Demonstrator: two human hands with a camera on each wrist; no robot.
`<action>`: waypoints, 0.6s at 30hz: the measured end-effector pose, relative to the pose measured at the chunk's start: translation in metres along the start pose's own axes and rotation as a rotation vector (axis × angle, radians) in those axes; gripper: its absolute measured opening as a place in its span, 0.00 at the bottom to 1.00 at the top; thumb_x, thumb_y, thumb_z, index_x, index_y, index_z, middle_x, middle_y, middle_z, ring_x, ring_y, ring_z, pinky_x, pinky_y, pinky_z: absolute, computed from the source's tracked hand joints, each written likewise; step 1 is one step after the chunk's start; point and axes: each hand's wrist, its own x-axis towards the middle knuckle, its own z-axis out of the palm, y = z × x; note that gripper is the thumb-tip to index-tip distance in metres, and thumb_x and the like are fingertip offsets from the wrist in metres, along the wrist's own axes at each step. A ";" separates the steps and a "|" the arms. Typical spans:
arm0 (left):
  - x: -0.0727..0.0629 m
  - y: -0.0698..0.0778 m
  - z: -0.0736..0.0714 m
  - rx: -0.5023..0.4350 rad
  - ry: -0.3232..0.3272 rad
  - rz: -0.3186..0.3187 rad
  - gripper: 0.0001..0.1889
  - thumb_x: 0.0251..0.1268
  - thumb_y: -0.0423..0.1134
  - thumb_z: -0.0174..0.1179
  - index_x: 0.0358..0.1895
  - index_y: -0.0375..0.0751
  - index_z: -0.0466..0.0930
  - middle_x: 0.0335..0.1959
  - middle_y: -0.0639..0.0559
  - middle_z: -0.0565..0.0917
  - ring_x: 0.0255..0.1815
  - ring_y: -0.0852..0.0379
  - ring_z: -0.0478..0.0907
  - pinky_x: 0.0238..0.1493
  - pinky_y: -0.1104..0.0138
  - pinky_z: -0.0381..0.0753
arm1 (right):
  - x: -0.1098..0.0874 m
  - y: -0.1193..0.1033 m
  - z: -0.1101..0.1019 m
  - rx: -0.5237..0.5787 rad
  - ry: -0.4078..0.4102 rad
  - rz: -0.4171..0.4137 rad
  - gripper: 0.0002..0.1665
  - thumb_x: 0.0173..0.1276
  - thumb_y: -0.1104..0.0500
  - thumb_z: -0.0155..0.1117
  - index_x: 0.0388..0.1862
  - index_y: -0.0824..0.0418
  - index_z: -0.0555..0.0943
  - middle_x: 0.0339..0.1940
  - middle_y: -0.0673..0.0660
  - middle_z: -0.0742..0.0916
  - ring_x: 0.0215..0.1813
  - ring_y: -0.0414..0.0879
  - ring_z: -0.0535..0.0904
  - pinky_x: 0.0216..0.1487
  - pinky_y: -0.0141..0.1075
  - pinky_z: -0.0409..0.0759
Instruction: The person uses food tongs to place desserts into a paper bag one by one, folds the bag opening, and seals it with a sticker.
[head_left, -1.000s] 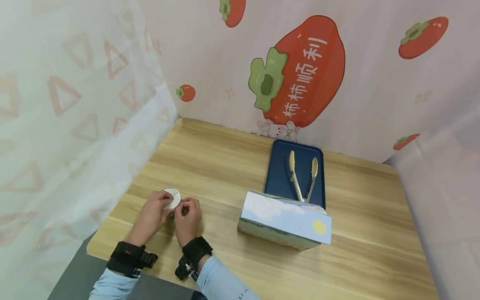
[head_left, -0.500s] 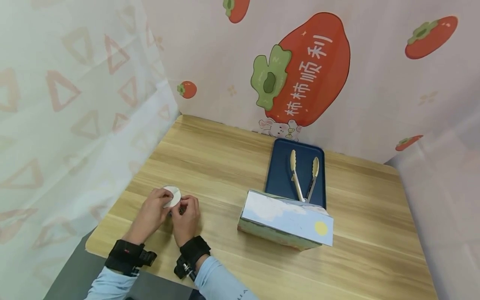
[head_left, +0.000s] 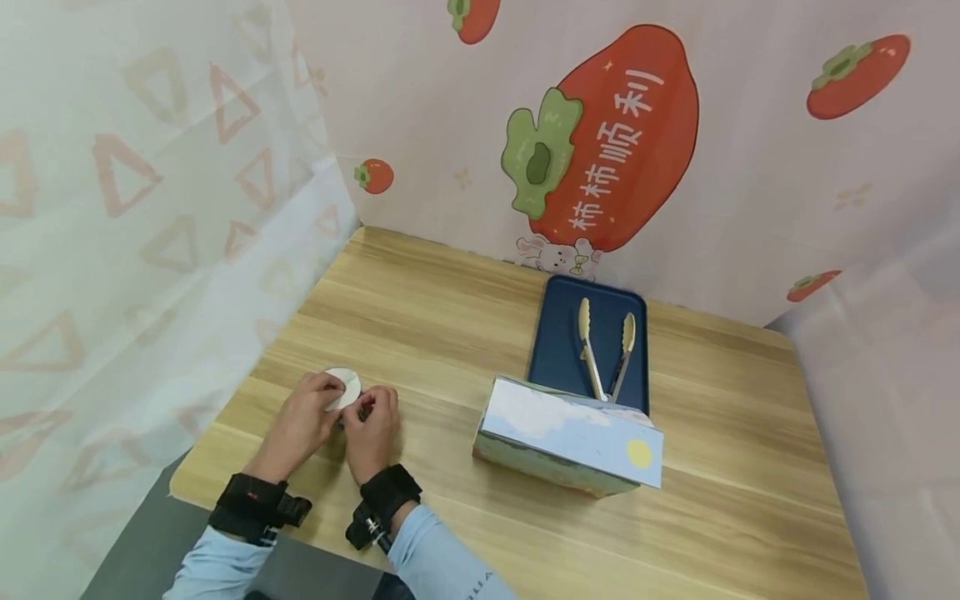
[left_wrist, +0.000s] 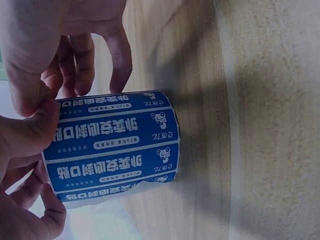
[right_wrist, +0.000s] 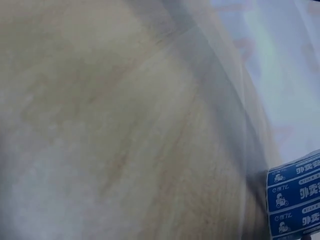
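Note:
A roll of blue printed labels (left_wrist: 115, 150) with white lettering stands on the table near its left front. Its round white end (head_left: 347, 385) faces up in the head view. My left hand (head_left: 300, 421) grips the roll from the left, fingers over its top edge. On the right side, my right hand (head_left: 372, 429) has thumb and fingertip pinched at the roll's upper edge. The left wrist view shows both hands' fingertips meeting there; whether a label edge is lifted cannot be seen. Only part of the roll (right_wrist: 295, 200) appears in the right wrist view.
To the right stands a box (head_left: 570, 433) with a printed sky and yellow sun on top. Behind it, a dark blue tray (head_left: 558, 333) holds tongs (head_left: 592, 367) with spread arms. Printed cloth walls border the wooden table (head_left: 420, 300) at the left, back and right.
Both hands stay at the roll in nearly the same pose. The head view has shifted slightly; the box, tray and tongs have not moved on the table.

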 end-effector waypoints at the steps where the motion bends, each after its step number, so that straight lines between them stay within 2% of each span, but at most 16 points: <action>1: 0.000 0.000 0.000 -0.002 -0.001 -0.006 0.11 0.44 0.17 0.73 0.34 0.22 0.85 0.42 0.39 0.80 0.45 0.39 0.75 0.44 0.51 0.79 | 0.000 0.001 -0.001 0.011 -0.011 0.004 0.11 0.63 0.71 0.64 0.31 0.60 0.72 0.37 0.55 0.77 0.36 0.40 0.75 0.37 0.28 0.78; 7: 0.001 0.003 -0.002 -0.009 0.003 -0.026 0.12 0.44 0.20 0.76 0.34 0.22 0.84 0.42 0.38 0.80 0.44 0.38 0.76 0.45 0.50 0.78 | -0.003 0.008 -0.009 0.112 -0.061 0.027 0.07 0.66 0.73 0.60 0.38 0.62 0.77 0.39 0.54 0.81 0.40 0.41 0.79 0.43 0.32 0.82; 12: 0.001 0.002 -0.003 -0.008 -0.003 -0.017 0.13 0.44 0.21 0.76 0.35 0.23 0.85 0.42 0.39 0.80 0.44 0.39 0.76 0.45 0.51 0.78 | -0.006 0.007 -0.012 0.156 -0.072 -0.018 0.10 0.64 0.76 0.59 0.41 0.65 0.77 0.41 0.56 0.81 0.43 0.45 0.81 0.45 0.35 0.83; 18: 0.000 0.000 -0.003 -0.004 -0.009 -0.021 0.13 0.45 0.21 0.76 0.36 0.22 0.85 0.43 0.38 0.80 0.44 0.38 0.76 0.46 0.51 0.79 | -0.008 0.006 -0.011 0.185 -0.078 -0.023 0.05 0.70 0.69 0.64 0.41 0.65 0.77 0.41 0.57 0.80 0.44 0.43 0.81 0.45 0.34 0.83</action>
